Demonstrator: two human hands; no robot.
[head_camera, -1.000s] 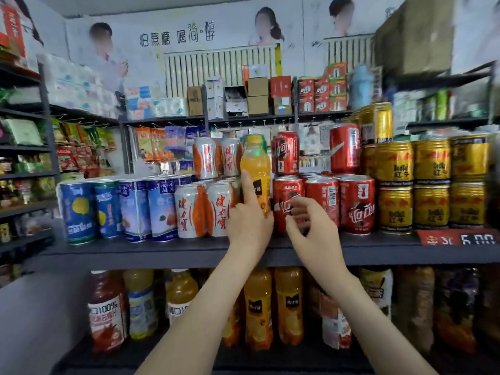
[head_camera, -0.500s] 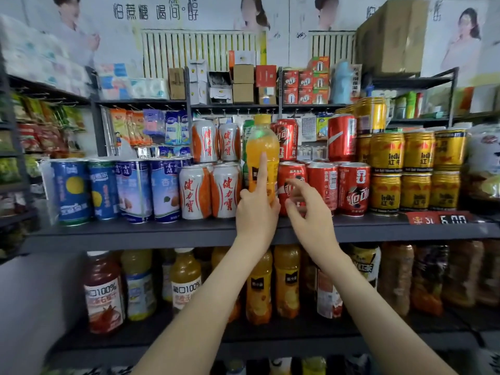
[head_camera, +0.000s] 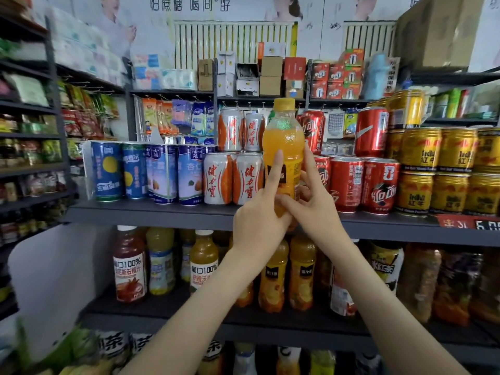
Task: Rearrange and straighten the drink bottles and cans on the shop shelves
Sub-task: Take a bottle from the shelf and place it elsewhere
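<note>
We now hold the orange juice bottle [head_camera: 284,147] with both hands at the front edge of the upper shelf [head_camera: 151,212], between the white-and-orange cans [head_camera: 232,178] and the red cans [head_camera: 349,182]. A second ago the left hand [head_camera: 259,215] only touched its side and the right hand [head_camera: 316,209] was reaching toward the red cans. Now both hands are closed round the lower part of the bottle. The left fingers [head_camera: 274,171] are partly closed, with the index finger stretched up along the label; the right fingers wrap the other side, one pointing upward.

The bottle now seems nearer to us and taller in the view, and its base is hidden behind our hands, so we cannot tell if it is lifted or only standing at the edge. We judge that it is being taken out, since similar orange bottles [head_camera: 286,277] stand on the lower shelf [head_camera: 189,318] just under it. The view itself has also come closer to the shelves.
</note>
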